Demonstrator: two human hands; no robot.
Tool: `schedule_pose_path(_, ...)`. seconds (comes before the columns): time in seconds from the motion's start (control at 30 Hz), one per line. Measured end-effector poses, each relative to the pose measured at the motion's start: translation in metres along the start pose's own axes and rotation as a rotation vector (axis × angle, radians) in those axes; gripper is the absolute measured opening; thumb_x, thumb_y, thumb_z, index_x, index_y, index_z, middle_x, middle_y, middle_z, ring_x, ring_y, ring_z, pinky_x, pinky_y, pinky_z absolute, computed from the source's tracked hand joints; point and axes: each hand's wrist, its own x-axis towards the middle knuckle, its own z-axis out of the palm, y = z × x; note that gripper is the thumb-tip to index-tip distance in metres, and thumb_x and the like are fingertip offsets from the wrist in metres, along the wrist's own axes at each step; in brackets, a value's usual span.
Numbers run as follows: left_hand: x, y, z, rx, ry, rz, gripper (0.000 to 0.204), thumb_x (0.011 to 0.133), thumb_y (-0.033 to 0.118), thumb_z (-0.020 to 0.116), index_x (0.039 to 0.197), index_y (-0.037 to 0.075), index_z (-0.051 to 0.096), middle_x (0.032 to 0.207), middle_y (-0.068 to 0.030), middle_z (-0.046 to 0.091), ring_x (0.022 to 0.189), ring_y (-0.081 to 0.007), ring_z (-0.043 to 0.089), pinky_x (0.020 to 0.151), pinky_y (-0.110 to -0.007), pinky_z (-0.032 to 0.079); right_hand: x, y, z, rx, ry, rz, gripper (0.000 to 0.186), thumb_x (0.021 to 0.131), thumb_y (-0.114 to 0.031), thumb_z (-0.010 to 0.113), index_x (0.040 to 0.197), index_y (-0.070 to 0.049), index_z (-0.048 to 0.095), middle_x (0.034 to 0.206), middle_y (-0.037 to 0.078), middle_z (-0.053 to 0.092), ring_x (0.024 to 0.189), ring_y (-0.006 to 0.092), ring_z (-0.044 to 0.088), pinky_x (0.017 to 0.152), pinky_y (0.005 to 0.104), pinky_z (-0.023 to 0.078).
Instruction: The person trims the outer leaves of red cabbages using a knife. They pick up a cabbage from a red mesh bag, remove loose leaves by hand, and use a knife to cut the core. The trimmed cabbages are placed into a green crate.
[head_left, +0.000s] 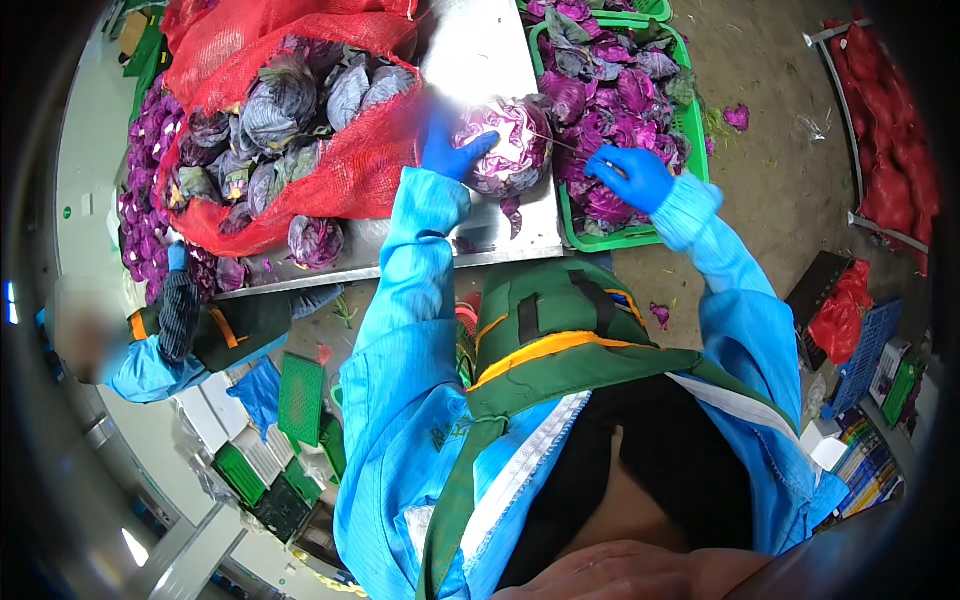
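A red cabbage rests on the steel table, its pale cut stem end and ragged, trimmed leaves facing up. My left hand, in a blue glove, grips it from the left, with the thumb across the top. To the right, my blue-gloved right hand is closed around a knife whose handle is hidden in the fingers. The thin knife blade points left onto the cabbage. Beneath my right hand sits a green crate filled with loose purple leaves.
An open red mesh sack of whole cabbages lies left on the table, one loose cabbage at its near edge. Beyond it are heaped trimmed cabbages and a co-worker. Red sacks stand on the far right.
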Motion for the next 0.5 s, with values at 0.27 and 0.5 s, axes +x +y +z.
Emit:
schedule_pose_path(0.27,-0.026,0.015,0.029,-0.387,0.281,-0.269,0.099,0.06,0.014,0.088,0.139,0.0,0.031,0.127,-0.0189,0.05,0.11,-0.0285,0.056,0.093,-0.039,0.049,-0.012,0.001,0.033,0.229,0.244,-0.144,0.06,0.092,-0.023,0.052,0.145,-0.011,0.027,0.139,0.017,0.044,0.103,0.0335,0.062,0.082,0.0376,0.05)
schedule_pose_path(0.5,-0.02,0.022,0.026,-0.315,0.205,-0.276,0.095,0.059,0.016,0.089,0.135,-0.002,0.036,0.124,-0.0185,0.053,0.109,-0.027,0.057,0.092,-0.038,0.05,0.039,-0.061,0.053,0.232,0.167,0.2,0.061,0.095,-0.018,0.046,0.148,-0.01,0.017,0.147,0.015,0.033,0.126,0.035,0.044,0.096,0.0382,0.042)
